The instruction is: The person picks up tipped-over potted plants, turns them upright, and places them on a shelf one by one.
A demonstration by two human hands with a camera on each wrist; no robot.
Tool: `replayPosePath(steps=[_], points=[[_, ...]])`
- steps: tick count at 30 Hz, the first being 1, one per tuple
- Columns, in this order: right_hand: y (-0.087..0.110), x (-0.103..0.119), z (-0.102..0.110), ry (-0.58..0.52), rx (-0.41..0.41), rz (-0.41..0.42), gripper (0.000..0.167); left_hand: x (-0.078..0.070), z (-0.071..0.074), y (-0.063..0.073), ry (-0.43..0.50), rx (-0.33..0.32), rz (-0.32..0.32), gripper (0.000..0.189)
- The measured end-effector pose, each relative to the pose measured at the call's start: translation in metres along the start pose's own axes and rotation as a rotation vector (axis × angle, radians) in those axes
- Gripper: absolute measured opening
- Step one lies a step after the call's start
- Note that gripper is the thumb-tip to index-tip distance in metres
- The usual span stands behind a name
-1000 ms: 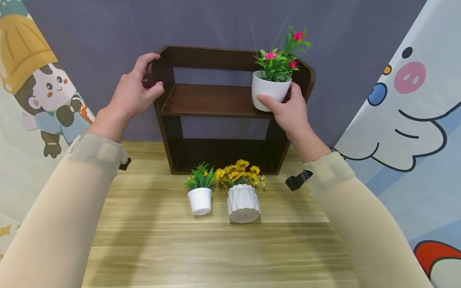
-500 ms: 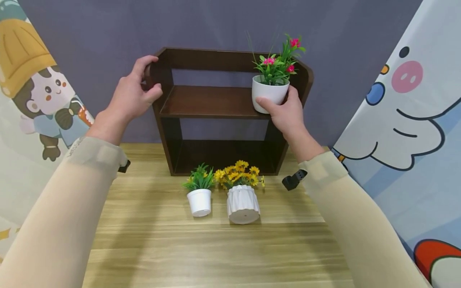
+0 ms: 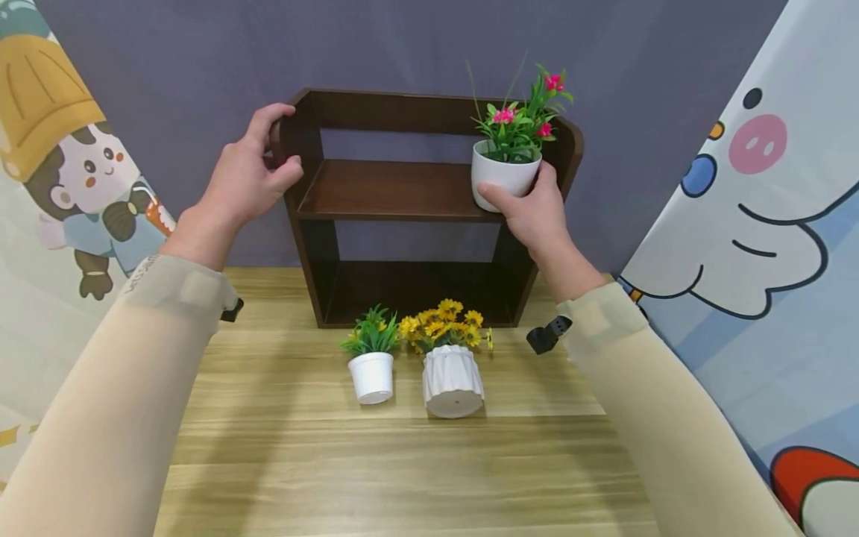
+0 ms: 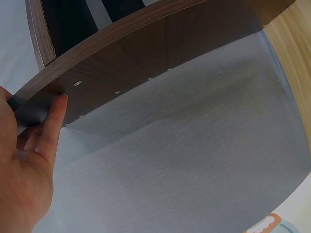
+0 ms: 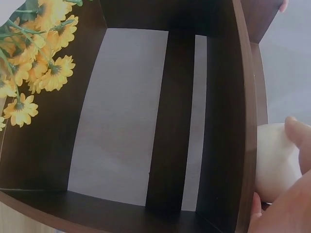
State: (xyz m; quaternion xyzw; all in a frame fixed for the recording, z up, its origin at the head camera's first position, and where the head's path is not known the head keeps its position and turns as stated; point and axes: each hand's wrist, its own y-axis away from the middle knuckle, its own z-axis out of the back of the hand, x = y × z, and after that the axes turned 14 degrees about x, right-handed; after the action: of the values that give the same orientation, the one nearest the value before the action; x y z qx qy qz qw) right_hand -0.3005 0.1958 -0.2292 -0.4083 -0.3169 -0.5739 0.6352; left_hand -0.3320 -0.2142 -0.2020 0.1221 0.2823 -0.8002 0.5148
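Note:
A dark brown two-tier wooden shelf point(image 3: 396, 190) stands at the back of the table. My left hand point(image 3: 244, 175) grips its left side panel near the top; in the left wrist view the fingers point(image 4: 54, 121) lie against the panel's outer face. With my right hand point(image 3: 537, 209) I hold a white flowerpot point(image 3: 503, 175) of pink flowers and green leaves at the right end of the upper shelf. The thumb crosses the pot's front, and the other fingers are mostly hidden behind it. Whether its base touches the shelf I cannot tell.
Before the shelf, a small white pot point(image 3: 372, 379) with a green plant and a ribbed white pot point(image 3: 453, 380) with yellow flowers point(image 3: 443, 324) lie tipped back on the wooden table point(image 3: 403, 477). Cartoon-printed panels point(image 3: 758, 224) flank both sides; a grey cloth point(image 3: 403, 45) hangs behind.
The pink-flower pot in my right hand has shifted slightly right in the last half second. My left hand keeps its grip on the shelf. The head view has moved a little.

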Motion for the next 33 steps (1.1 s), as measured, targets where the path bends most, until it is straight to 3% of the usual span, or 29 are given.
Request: replayPosePath(steps=[14, 33], points=[[0.009, -0.005, -0.001, 0.052, -0.066, -0.003, 0.107, -0.001, -0.003, -0.003, -0.021, 0.013, -0.028, 0.069], [-0.004, 0.003, -0.002, 0.121, -0.045, -0.056, 0.106, 0.0, -0.001, 0.0, -0.012, 0.008, -0.007, 0.07]])
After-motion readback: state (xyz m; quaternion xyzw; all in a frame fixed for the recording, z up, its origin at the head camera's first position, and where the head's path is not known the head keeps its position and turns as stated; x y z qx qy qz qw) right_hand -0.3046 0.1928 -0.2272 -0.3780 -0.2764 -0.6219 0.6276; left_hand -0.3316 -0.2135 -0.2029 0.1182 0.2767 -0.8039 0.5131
